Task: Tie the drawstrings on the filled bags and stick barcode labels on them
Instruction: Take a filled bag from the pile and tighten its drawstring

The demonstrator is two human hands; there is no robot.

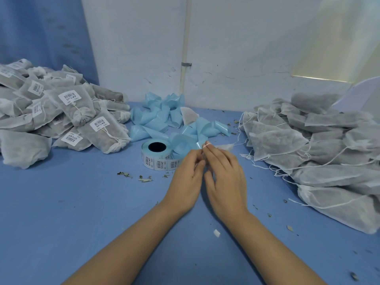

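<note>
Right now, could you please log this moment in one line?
right hand: pinches small white slip; left hand: grip unclear; white barcode-label roll: beyond hands; right grey fabric bags: unlabelled

Label roll (157, 154) between bag piles (61, 112) (labelled left).

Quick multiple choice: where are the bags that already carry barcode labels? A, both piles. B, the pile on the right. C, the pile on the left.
C: white barcode labels show on the left pile of bags, while the right pile shows none.
</note>
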